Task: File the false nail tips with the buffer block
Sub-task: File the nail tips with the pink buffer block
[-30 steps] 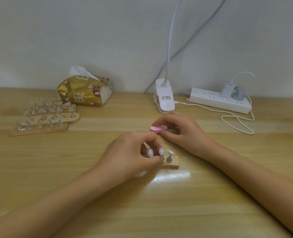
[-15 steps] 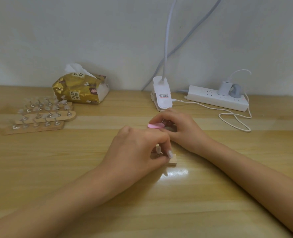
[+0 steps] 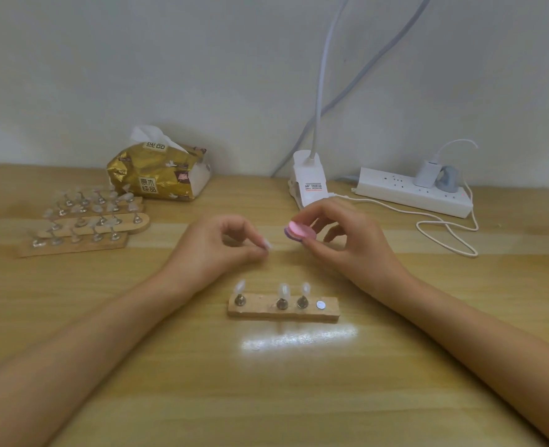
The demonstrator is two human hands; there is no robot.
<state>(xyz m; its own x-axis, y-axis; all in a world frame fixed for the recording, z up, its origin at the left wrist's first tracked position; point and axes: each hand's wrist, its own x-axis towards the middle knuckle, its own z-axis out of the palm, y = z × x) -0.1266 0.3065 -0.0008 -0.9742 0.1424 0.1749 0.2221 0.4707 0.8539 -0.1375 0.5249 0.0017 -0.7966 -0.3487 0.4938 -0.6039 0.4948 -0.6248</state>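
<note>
While in right grip (image 3: 347,243), buffer (image 3: 300,231) near tip (image 3: 266,244).

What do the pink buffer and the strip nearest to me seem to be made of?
The pink buffer looks like soft foam, matte, with a pink face over a purple layer at its edge. The strip looks like bare wood or cork: pale tan, rough speckled side, no gloss. The stands on it look like metal: grey and shiny.
</note>
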